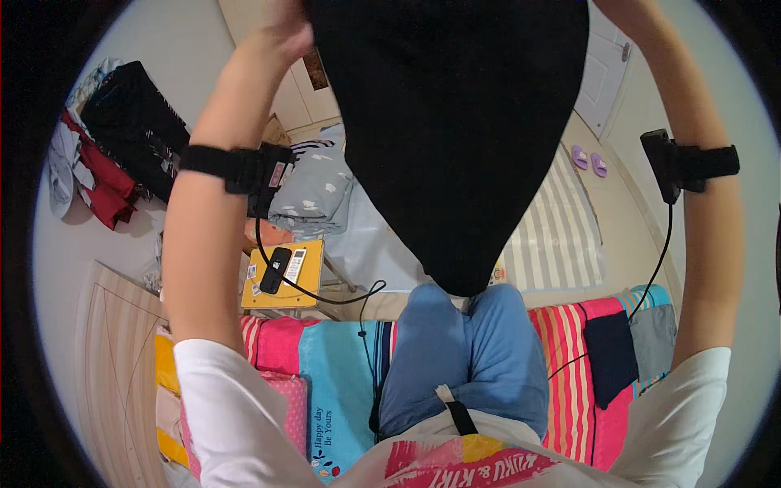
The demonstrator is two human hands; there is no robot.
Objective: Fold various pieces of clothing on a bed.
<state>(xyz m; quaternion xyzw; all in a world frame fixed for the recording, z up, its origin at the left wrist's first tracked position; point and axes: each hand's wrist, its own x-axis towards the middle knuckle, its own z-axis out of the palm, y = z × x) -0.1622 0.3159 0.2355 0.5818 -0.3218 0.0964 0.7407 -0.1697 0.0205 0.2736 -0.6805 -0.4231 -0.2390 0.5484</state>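
Note:
A large piece of black cloth point(455, 146) hangs in front of me, spread wide at the top edge of the view and narrowing to a rounded tip at my knees. My left hand point(289, 24) is at its upper left edge, cut off by the frame, with the fingers hidden. At the upper right edge of the cloth only the base of my right hand point(612, 6) shows; its fingers are out of the frame. The cloth hangs spread between both raised hands. Black straps with small devices point(264, 175) point(667, 167) circle both forearms.
I sit on a bed with a striped, colourful cover point(338, 366). A yellow stool point(281, 297) carries a black device point(277, 270). Behind are folded grey bedding point(313, 191), a striped mat point(561, 236) and purple slippers point(599, 164). Clothes point(130, 122) hang at left; cables trail from the straps.

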